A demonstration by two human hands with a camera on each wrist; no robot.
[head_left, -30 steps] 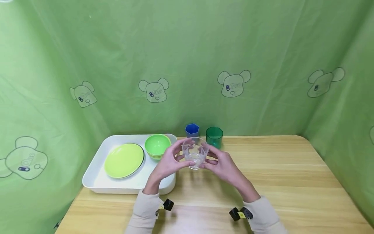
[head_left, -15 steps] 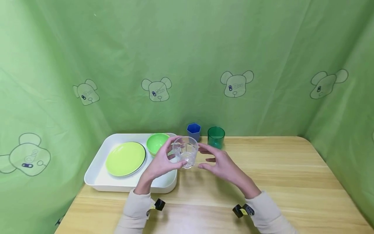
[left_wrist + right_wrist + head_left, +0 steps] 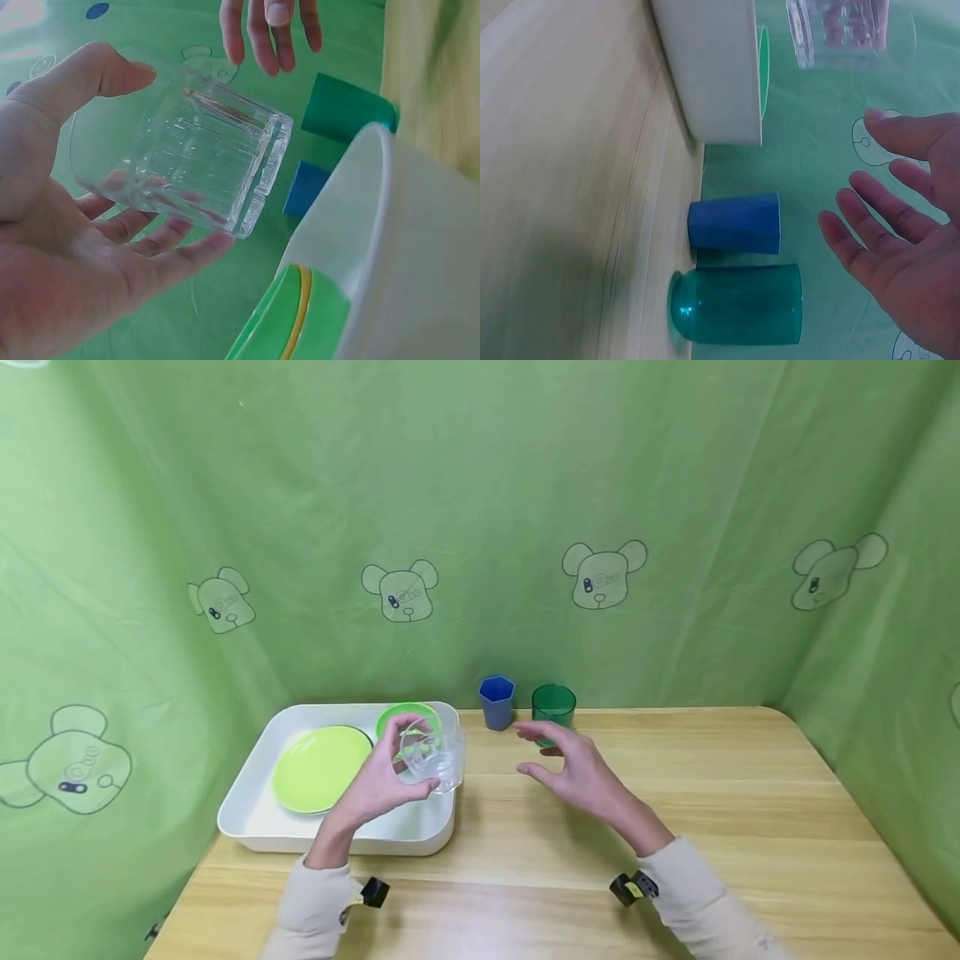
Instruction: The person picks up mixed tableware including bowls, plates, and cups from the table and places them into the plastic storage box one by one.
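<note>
My left hand (image 3: 381, 783) grips a clear glass (image 3: 442, 760) between thumb and fingers, holding it up over the right end of the white tray (image 3: 247, 835). In the left wrist view the thumb lies on one side of the glass (image 3: 202, 142) and the fingers on the other. My right hand (image 3: 581, 774) is apart from the glass, its fingers loosely bent around nothing. Just behind it stands a green cup (image 3: 553, 703), partly covered by the fingers. A blue hexagonal cup (image 3: 497, 702) stands left of the green one.
Inside the tray lie stacked plates, a yellow-green plate (image 3: 318, 772) on top. A green bowl (image 3: 386, 718) sits at the tray's back right, partly hidden by the left hand and glass. The wooden table (image 3: 712, 827) meets a green curtain (image 3: 480, 510) behind.
The glass, first between both hands, has moved left with my left hand to above the tray. My right hand has let go of it and shifted slightly right.
</note>
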